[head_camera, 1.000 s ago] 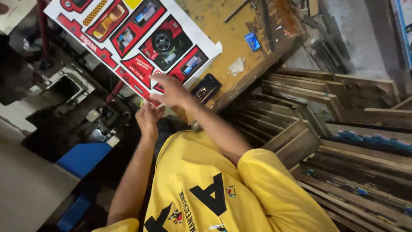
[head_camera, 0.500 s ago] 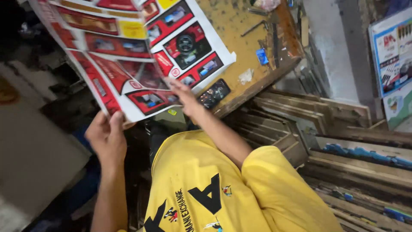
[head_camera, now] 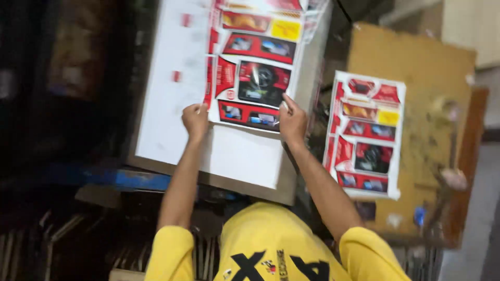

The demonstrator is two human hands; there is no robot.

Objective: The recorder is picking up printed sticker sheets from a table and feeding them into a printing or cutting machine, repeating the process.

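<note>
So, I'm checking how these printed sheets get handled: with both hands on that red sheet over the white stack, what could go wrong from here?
1. The left hand and right hand hold only the near edge of the red printed sheet, so it may sag, crease or land askew on the white stack.
2. A second printed sheet lies on the brown board by the right forearm; an elbow swing might knock it off.

A brown worktable (head_camera: 416, 57) bears a printed sheet (head_camera: 367, 135); another sheet (head_camera: 255, 62) lies on a white stack (head_camera: 172, 104).
</note>
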